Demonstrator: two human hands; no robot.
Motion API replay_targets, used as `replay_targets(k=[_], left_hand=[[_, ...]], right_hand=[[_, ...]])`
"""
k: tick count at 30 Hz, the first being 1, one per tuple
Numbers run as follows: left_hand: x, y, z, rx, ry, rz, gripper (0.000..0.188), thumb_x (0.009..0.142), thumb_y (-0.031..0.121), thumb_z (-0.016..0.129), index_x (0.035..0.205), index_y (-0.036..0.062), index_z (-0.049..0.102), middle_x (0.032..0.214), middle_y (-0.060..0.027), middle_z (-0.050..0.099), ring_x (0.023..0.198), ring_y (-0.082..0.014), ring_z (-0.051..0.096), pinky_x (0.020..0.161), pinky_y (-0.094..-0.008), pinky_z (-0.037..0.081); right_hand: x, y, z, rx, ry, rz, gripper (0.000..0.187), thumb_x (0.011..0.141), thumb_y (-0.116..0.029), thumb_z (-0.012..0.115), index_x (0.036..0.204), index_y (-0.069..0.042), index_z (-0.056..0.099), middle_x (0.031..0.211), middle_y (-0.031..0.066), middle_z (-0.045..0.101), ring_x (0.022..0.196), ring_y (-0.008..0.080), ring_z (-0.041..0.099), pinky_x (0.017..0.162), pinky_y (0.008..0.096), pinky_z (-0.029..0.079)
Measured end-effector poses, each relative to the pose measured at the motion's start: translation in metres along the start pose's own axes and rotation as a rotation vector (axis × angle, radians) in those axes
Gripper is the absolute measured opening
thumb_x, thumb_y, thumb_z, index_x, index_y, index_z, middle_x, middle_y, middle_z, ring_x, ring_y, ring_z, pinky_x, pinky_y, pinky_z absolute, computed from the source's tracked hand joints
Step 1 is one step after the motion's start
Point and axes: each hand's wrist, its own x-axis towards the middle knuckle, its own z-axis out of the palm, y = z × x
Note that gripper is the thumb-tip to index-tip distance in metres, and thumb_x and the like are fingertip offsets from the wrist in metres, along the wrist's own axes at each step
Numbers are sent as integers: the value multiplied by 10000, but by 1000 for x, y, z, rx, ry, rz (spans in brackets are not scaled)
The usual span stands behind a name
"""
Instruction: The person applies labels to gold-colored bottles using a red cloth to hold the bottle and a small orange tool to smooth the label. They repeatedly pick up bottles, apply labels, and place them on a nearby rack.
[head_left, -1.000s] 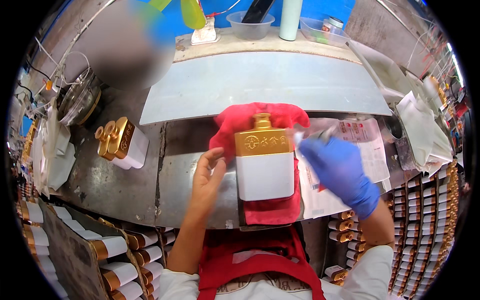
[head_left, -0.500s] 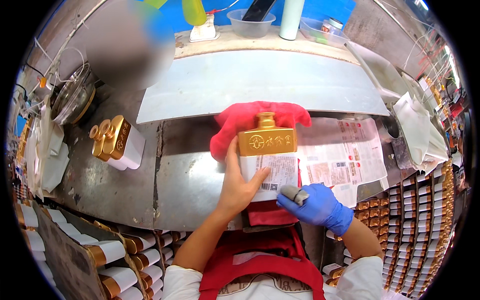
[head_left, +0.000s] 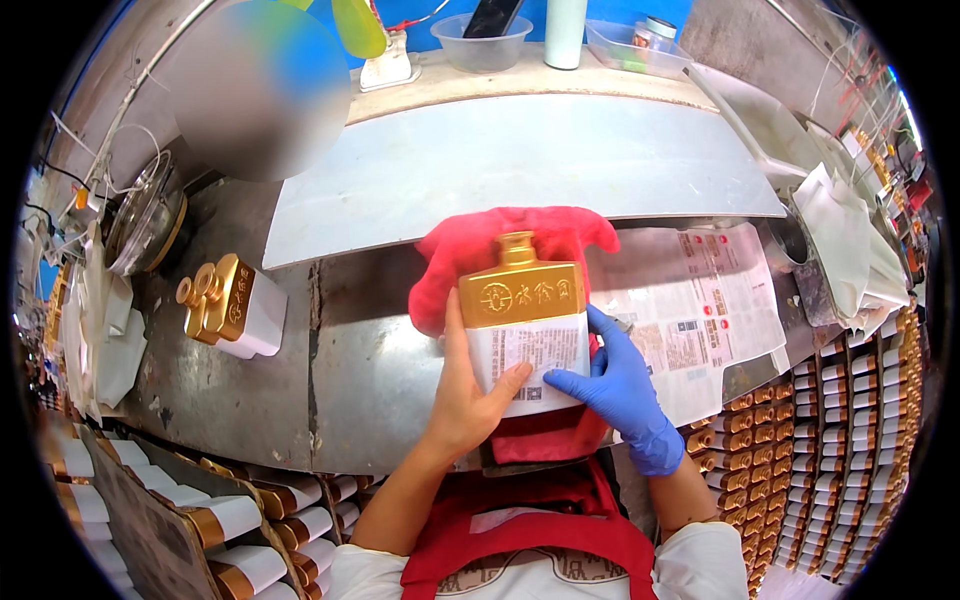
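A flat, square-shouldered bottle (head_left: 520, 296) with a gold top and white lower body rests over a red cloth (head_left: 440, 270) at the bench's front edge. A printed label (head_left: 545, 345) covers part of its white face. My bare left hand (head_left: 478, 390) grips the bottle's left side, thumb on the front near the label's lower part. My right hand (head_left: 618, 385), in a blue glove, clasps the right side, its thumb pressing the label's lower corner. Behind that glove, a bit of grey shows, too hidden to name. Sheets of printed labels (head_left: 690, 300) lie to the right.
A group of gold-and-white bottles (head_left: 235, 305) stands on the metal bench (head_left: 370, 400) at left. A pale board (head_left: 520, 150) spans the back, with a plastic bowl (head_left: 483, 45) beyond. Racks of bottles (head_left: 840, 450) fill the lower right; more bottles (head_left: 240, 560) sit lower left.
My right hand has moved up from below the bottle's lower right corner to clasp its right side. The grey wad seen at its fingers is now mostly hidden. My left hand keeps its hold.
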Motion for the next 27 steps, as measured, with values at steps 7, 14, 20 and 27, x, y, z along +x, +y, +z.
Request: replay_targets(k=[7, 14, 20, 27], left_hand=[[-2, -2, -6, -78, -29, 4, 879, 874, 9, 579, 1470, -14, -68, 1392, -202, 342, 1269, -247, 407, 1041, -355, 352], [9, -16, -6, 164, 71, 73, 714, 960, 144, 468, 1450, -90, 5, 1367, -210, 359, 1276, -256, 353, 1075, -344, 261], [9, -15, -5, 127, 55, 65, 667, 966, 133, 396, 1456, -82, -1, 1395, -218, 326, 1270, -263, 357, 1079, -341, 245], [6, -16, -13, 71, 10, 49, 678, 940, 60, 371, 1472, -44, -37, 1434, -207, 288, 1305, -255, 326, 1088, -332, 231]], right_hand=[[3, -7, -4, -12, -40, 26, 817, 691, -210, 817, 1374, -19, 413, 1053, 87, 582, 890, 138, 536, 762, 274, 456], [17, -19, -2, -60, -4, 103, 667, 731, -229, 790, 1286, 6, 505, 982, 99, 668, 726, 108, 616, 672, 267, 514], [19, -17, -2, 35, -2, 65, 625, 740, -225, 783, 1264, -5, 523, 991, 100, 672, 750, 115, 624, 686, 265, 514], [23, -23, -3, 21, -64, 196, 659, 724, -192, 788, 1288, -4, 505, 1001, 103, 661, 838, 124, 634, 737, 271, 520]])
